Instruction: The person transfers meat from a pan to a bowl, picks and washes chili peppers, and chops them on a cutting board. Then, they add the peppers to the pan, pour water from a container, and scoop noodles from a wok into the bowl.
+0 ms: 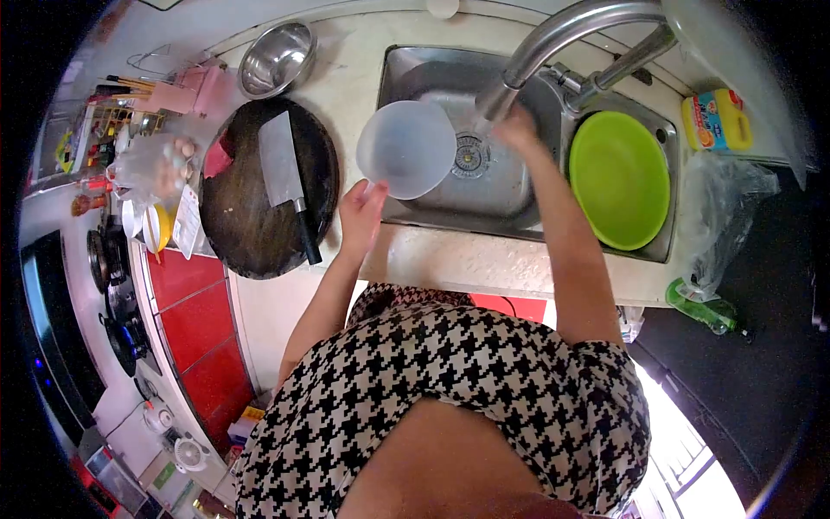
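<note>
My left hand (361, 209) grips the near rim of a translucent plastic bowl (405, 149), thumb on the edge. The bowl overlaps the left side of the steel sink (510, 208). Blurred by motion, my right hand (517, 130) is over the basin, right at the outlet of the faucet (497, 99); its fingers do not show clearly. Below it and to the left lies the round sink drain (469, 157).
Left of the sink, a cleaver (281, 160) rests on a round dark chopping board (242, 233), with a metal bowl (277, 60) behind it. A green basin (620, 180) sits at the sink's right. Beyond it are a yellow bottle (718, 119) and a plastic bag (722, 208).
</note>
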Tool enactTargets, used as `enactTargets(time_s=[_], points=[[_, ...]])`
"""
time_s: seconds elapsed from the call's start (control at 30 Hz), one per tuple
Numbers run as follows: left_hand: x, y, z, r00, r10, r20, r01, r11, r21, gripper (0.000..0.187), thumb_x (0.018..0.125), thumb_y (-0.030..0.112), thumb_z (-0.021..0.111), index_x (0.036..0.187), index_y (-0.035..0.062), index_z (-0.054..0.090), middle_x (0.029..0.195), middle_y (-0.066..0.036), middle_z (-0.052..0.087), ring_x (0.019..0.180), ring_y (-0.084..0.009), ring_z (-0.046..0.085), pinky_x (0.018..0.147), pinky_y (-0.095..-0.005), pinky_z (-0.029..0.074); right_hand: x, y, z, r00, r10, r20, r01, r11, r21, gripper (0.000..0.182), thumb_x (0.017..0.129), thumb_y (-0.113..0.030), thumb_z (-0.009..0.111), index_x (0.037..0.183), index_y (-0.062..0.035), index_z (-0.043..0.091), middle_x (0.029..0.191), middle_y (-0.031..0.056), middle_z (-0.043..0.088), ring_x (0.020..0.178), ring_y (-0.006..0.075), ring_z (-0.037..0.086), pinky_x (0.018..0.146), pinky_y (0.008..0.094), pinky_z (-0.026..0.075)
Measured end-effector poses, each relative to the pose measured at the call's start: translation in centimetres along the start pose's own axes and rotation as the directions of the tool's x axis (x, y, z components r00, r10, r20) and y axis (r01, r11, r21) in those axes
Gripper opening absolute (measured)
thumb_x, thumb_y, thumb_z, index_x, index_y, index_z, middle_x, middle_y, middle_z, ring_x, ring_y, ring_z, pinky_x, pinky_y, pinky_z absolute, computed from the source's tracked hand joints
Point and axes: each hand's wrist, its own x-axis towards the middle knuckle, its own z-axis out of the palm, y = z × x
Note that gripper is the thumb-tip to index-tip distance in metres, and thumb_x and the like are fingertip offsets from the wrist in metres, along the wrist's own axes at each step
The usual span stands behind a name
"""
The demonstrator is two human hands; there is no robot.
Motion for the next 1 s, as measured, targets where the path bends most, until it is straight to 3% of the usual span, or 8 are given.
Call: enactTargets(time_s=[0.03, 0.1, 0.2, 0.47, 0.6, 0.63, 0.83, 1.0], points=[[0.6, -0.7, -0.5, 1.0, 0.008, 0.017, -0.008, 1.0, 0.01, 0.016, 0.079, 0.02, 0.06, 0.082, 0.0059, 0.054, 0.064, 0.006, 0.046, 0.055, -0.0022, 0.039, 0.043, -0.0184, 0.028, -0.4, -0.4, -1.7, 0.932, -0.303, -0.197, 0.211, 0.899, -0.385, 0.024, 0.078, -0.023, 0.053, 0.097, -0.0087, 0.054, 0.076, 0.0118, 0.058, 0.067, 0.0294, 0.057, 0.062, 0.0404, 0.047], [0.8, -0.6, 0.1, 0.996, 0.015, -0.084, -0.002, 0.988, 0.156, 0.019, 0.078, 0.019, 0.059, 0.08, 0.0015, 0.054, 0.069, 0.003, 0.047, 0.06, -0.004, 0.04, 0.051, -0.0198, 0.032, -0.7, -2.7, -5.5, 0.773, -0.525, -0.357, 0.332, 0.813, -0.478, 0.027, 0.075, -0.025, 0.056, 0.098, -0.0098, 0.054, 0.084, 0.0111, 0.057, 0.081, 0.0326, 0.054, 0.074, 0.0407, 0.045], [2.7, -2.1, 1.4, 0.994, 0.021, -0.11, 0.016, 0.945, 0.326, 0.025, 0.075, 0.022, 0.06, 0.076, -0.0019, 0.054, 0.073, -0.001, 0.05, 0.062, -0.007, 0.042, 0.055, -0.0233, 0.035, 1.0, -4.0, -7.5, 0.645, -0.585, -0.492, 0.306, 0.788, -0.535, 0.027, 0.075, -0.027, 0.056, 0.097, -0.0105, 0.056, 0.096, 0.0114, 0.054, 0.09, 0.0293, 0.052, 0.076, 0.0401, 0.044], [6.3, -2.7, 6.5, 0.967, -0.242, -0.084, 0.252, 0.957, 0.144, 0.02, 0.071, 0.028, 0.063, 0.07, 0.0093, 0.056, 0.064, 0.001, 0.052, 0.06, -0.009, 0.048, 0.052, -0.0238, 0.036, 1.1, -3.9, -5.9, 0.704, -0.569, -0.425, 0.382, 0.807, -0.45, 0.032, 0.074, -0.025, 0.057, 0.1, -0.0067, 0.055, 0.103, 0.0138, 0.052, 0.096, 0.0311, 0.05, 0.082, 0.04, 0.041], [7.0, -3.4, 6.6, 0.966, -0.233, -0.113, 0.25, 0.954, 0.169, 0.018, 0.071, 0.025, 0.063, 0.065, 0.01, 0.056, 0.062, 0.002, 0.054, 0.06, -0.0087, 0.049, 0.048, -0.0253, 0.031, 1.8, -2.0, -6.3, 0.617, -0.671, -0.411, 0.447, 0.729, -0.519, 0.029, 0.073, -0.024, 0.058, 0.096, -0.0068, 0.057, 0.099, 0.0148, 0.054, 0.096, 0.0318, 0.05, 0.082, 0.0407, 0.041], [7.1, -3.8, 6.8, 0.969, -0.215, -0.122, 0.232, 0.961, 0.148, 0.019, 0.07, 0.025, 0.063, 0.068, 0.0074, 0.057, 0.064, 0.0, 0.055, 0.061, -0.0101, 0.05, 0.051, -0.0265, 0.034, 1.9, -1.8, -6.5, 0.573, -0.709, -0.411, 0.463, 0.694, -0.552, 0.028, 0.073, -0.024, 0.059, 0.095, -0.0068, 0.057, 0.097, 0.015, 0.055, 0.095, 0.032, 0.05, 0.082, 0.0408, 0.041], [8.4, -7.0, 6.7, 0.959, -0.222, -0.178, 0.235, 0.97, 0.058, 0.039, 0.065, 0.026, 0.066, 0.091, -0.0022, 0.056, 0.074, -0.006, 0.06, 0.069, -0.0142, 0.054, 0.064, -0.0279, 0.042, 1.3, -2.0, -6.6, 0.73, -0.589, -0.346, 0.373, 0.768, -0.521, 0.025, 0.074, -0.025, 0.058, 0.091, -0.0072, 0.058, 0.091, 0.014, 0.058, 0.088, 0.0328, 0.052, 0.078, 0.0418, 0.041], [7.4, -4.2, 7.2, 0.927, -0.326, -0.183, 0.352, 0.926, 0.134, 0.045, 0.064, 0.026, 0.067, 0.095, -0.0034, 0.055, 0.076, -0.008, 0.061, 0.071, -0.0161, 0.056, 0.065, -0.0275, 0.043, 2.5, -0.7, -6.2, 0.684, -0.661, -0.31, 0.47, 0.723, -0.506, 0.026, 0.075, -0.028, 0.057, 0.092, -0.0076, 0.058, 0.089, 0.0143, 0.057, 0.086, 0.0329, 0.052, 0.075, 0.0427, 0.041]])
